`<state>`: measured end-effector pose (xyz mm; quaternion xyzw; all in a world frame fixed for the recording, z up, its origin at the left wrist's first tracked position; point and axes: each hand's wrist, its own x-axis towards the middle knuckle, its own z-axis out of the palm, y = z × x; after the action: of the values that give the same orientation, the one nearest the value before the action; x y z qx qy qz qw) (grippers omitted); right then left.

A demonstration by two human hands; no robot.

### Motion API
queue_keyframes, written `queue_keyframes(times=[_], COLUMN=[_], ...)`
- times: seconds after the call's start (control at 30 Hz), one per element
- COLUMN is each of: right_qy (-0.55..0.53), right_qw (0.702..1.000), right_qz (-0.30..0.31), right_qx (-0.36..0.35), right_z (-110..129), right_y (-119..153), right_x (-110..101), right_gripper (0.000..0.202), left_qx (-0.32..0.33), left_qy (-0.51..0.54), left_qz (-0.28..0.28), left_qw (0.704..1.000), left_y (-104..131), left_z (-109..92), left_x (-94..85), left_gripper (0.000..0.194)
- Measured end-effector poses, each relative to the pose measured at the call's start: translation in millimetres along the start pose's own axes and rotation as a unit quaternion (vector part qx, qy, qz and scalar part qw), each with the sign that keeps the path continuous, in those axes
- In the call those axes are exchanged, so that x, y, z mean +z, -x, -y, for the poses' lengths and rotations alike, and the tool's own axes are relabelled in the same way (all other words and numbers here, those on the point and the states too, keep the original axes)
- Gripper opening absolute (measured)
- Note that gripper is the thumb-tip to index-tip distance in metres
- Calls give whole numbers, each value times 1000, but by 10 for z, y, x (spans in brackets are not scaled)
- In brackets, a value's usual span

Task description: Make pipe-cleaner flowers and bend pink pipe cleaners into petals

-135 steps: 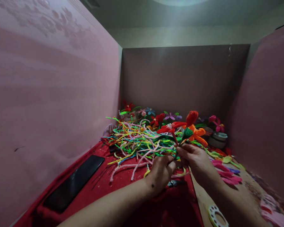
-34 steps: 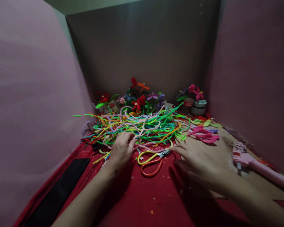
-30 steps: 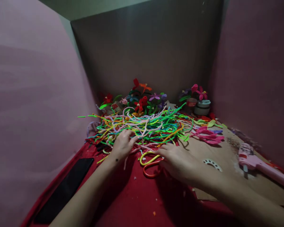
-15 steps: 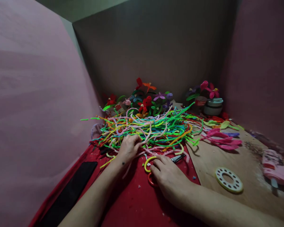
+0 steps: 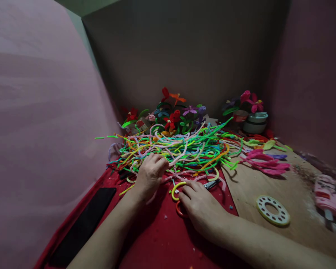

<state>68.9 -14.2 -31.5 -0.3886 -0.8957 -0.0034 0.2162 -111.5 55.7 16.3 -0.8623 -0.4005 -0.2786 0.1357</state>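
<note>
My left hand [image 5: 152, 173] is closed at the front edge of a tangled heap of coloured pipe cleaners [image 5: 190, 147]. Its fingers are pinched on a pale pink pipe cleaner [image 5: 151, 198], a length of which shows below the wrist side; the fingertips are partly hidden. Curled over the scissors [image 5: 212, 184], my right hand [image 5: 198, 203] covers their middle. The yellow and the red handle loop stick out to its left, and the metal blades point to the right. Both hands are low over the red cloth [image 5: 162, 239].
Fuzzy flowers [image 5: 172, 119] stand behind the heap, with more by a lidded jar [image 5: 256, 123]. On the board at right are pink fuzzy petals [image 5: 266, 162], a white ring with holes [image 5: 273, 210] and a pink glue gun [image 5: 329, 198]. A black flat slab [image 5: 84, 224] lies at left.
The left hand has shifted slightly and turned, its fingers still pinched. The right hand stays over the scissors. The whole view has tilted a little.
</note>
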Motion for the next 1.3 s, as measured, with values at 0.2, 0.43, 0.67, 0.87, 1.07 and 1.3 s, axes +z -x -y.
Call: queue_keyframes(times=[0.2,0.43,0.67,0.87,1.07,1.3], right_qy=[6,13,6,1,-6,-16], right_qw=[1000,1000,1000,1000,1000,999], right_qz=[-13,-25,-25,-11,-6,-28], right_qx=[-9,-8,-12,-6,-9,17], right_z=[-4,-6,-16,-11,-25,-27], right_y=[11,18,19,17,29,40], right_x=[16,53,33,5,21,28], right_gripper=[24,24,24,25,28,28], left_qx=[48,-37,-104,-153,-171,-317], left_qy=[-65,19,17,-38,-21,148], left_qz=[-85,107,151,104,107,103], left_qw=[993,993,983,982,979,931], left_y=[-15,34,41,-16,-33,-11], left_z=[-91,-192,-47,69,84,256], left_x=[-150,-1,39,-75,-85,-85], left_gripper=[15,11,18,19,22,24])
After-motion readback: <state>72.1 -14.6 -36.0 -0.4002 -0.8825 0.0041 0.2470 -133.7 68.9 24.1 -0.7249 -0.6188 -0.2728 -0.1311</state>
